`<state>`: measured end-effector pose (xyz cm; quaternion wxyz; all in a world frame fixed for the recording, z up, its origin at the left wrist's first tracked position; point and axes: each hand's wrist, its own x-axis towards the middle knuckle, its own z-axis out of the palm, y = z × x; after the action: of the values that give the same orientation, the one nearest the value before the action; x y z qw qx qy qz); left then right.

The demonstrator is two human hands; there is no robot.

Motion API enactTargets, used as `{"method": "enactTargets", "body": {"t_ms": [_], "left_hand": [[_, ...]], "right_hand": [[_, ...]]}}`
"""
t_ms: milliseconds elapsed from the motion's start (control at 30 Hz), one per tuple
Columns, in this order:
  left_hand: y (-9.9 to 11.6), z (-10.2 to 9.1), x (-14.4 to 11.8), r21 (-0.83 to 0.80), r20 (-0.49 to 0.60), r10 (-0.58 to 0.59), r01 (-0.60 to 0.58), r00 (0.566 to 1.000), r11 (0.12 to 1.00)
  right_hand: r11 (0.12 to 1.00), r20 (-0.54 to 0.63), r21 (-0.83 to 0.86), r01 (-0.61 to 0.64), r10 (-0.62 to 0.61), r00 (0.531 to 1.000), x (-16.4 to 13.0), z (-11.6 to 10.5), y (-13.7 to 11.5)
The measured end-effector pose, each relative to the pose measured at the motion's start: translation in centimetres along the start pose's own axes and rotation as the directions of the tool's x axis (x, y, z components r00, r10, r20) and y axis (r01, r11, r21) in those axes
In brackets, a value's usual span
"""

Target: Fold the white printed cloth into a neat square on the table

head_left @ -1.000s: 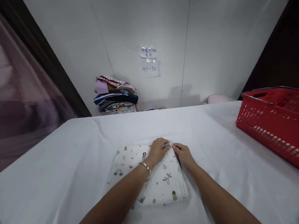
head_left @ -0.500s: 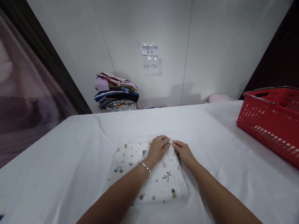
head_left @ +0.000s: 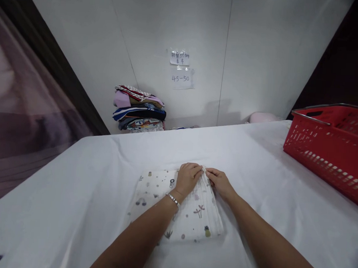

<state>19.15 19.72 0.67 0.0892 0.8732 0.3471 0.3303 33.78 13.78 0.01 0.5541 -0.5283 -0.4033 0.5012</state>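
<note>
— Grip status?
— I see the left hand (head_left: 188, 177) and right hand (head_left: 221, 183) pinched together on the far right corner of the folded cloth (head_left: 178, 208), seemingly to align its stacked edges.
— Location?
— Flat on the table (head_left: 74, 192), under both wrists. Red basket (head_left: 331, 150) well right of the grip; clothes pile (head_left: 138, 110) far beyond it.

White-covered table (head_left: 89, 177): folded printed cloth (head_left: 192, 214), red basket (head_left: 331, 150).
</note>
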Motion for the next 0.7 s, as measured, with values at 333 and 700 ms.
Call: {"method": "enactTargets", "body": {"t_ms": [333, 700], "left_hand": [[0.6, -0.7, 0.2, -0.051, -0.016, -0.031, 0.03, 0.999, 0.998], [0.2, -1.2, 0.5, -0.149, 0.026, 0.047, -0.042, 0.999, 0.988]], "right_hand": [[0.999, 0.011, 0.051, -0.013, 0.012, 1.0, -0.1, 0.1, 0.0], [1.0, -0.021, -0.009, 0.018, -0.018, 1.0, 0.1, -0.1, 0.7]]}}
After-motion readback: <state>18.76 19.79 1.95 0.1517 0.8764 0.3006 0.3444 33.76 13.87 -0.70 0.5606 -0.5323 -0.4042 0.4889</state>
